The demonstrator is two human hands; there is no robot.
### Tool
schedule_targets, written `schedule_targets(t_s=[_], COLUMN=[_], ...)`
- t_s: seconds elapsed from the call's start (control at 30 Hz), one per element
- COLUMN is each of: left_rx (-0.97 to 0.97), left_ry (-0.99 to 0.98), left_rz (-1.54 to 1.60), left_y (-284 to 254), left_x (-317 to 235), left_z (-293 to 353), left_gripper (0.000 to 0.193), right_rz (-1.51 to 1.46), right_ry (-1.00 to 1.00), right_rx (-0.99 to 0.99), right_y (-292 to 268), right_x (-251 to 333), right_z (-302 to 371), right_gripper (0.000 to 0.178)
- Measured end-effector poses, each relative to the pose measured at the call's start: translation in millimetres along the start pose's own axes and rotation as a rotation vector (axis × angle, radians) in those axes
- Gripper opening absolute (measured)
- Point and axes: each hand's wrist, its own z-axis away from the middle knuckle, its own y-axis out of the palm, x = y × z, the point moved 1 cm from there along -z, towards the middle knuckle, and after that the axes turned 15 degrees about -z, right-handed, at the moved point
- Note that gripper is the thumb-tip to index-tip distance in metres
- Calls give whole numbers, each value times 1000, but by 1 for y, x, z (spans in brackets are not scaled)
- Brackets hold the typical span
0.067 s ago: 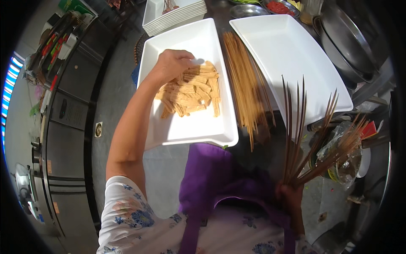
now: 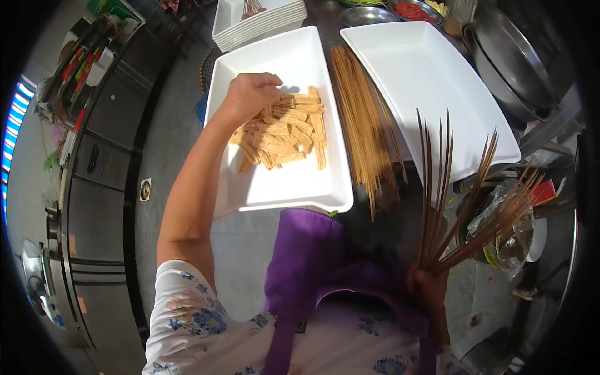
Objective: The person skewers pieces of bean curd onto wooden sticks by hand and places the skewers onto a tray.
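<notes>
Strips of yellow-tan food that look like dried tofu skin (image 2: 284, 134) lie heaped in a white tray (image 2: 259, 197) in front of me. At the far left side of this heap is my left hand (image 2: 250, 95), back up, its fingers curled down against the strips. Its fingertips are hidden, and I cannot make out what they hold. Low on the right, my right hand (image 2: 428, 289) is closed around the lower ends of a bunch of thin brown skewers (image 2: 481, 215). Their pointed ends fan upward in several clusters.
Many loose bamboo skewers (image 2: 362, 119) lie between the trays. A second white tray (image 2: 437, 81) stands at right, beside steel bowls (image 2: 515, 56). Stacked white trays (image 2: 259, 31) and a bowl of red food (image 2: 414, 11) are farther back. Grey cabinets (image 2: 97, 206) line the left.
My left hand has shifted very slightly left, and its extended finger lies a little differently over the strips. The right hand and its skewers look unmoved.
</notes>
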Motion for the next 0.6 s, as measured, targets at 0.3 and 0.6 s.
schedule_targets(t_s=[0.3,0.6], left_rx=[-159,-103], left_ry=[279,368], left_rz=[-277,-605], left_y=[11,35], left_x=[3,-17], left_z=[43,23], left_gripper=[16,18], right_rz=[124,-61], right_ry=[46,-11], right_rx=[101,153], right_y=[12,20], right_x=[-5,-4], right_z=[4,23], right_gripper=[25,29])
